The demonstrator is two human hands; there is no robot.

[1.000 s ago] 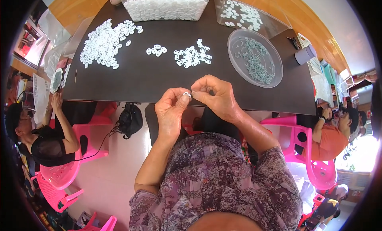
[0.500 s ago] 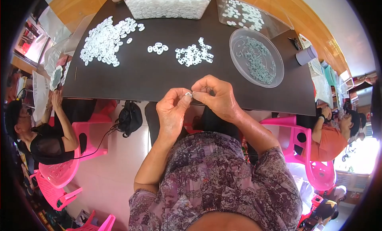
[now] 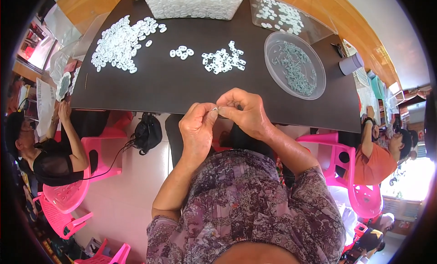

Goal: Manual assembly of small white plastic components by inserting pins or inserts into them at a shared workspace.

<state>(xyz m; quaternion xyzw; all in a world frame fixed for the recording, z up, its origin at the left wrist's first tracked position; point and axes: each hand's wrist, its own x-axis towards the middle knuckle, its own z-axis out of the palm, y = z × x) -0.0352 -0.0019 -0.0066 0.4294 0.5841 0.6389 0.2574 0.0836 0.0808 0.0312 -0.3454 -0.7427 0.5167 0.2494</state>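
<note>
At the near edge of the dark table (image 3: 150,91) my two hands meet, fingertips together. My left hand (image 3: 198,127) pinches a small white plastic piece (image 3: 215,109) between thumb and forefinger. The fingers of my right hand (image 3: 246,113) are closed in a pinch against its other side; whatever is between them is too small to make out. Beyond my hands lie a loose cluster of small white squarish pieces (image 3: 223,61) and a little group of white oval pieces (image 3: 181,52). A round clear tray (image 3: 271,77) to the right holds many grey-green screws (image 3: 298,70).
A big heap of white ovals (image 3: 118,43) covers the table's far left. At the back stand a clear bin (image 3: 191,19) full of white pieces and a shallow clear box (image 3: 314,34). A grey cup (image 3: 350,64) is at the right. Co-workers sit on both sides by pink chairs (image 3: 104,150).
My fingertips have drawn closer together around the white piece, covering more of it. At the right, the co-worker's hand has risen a little. The piles on the table look the same.
</note>
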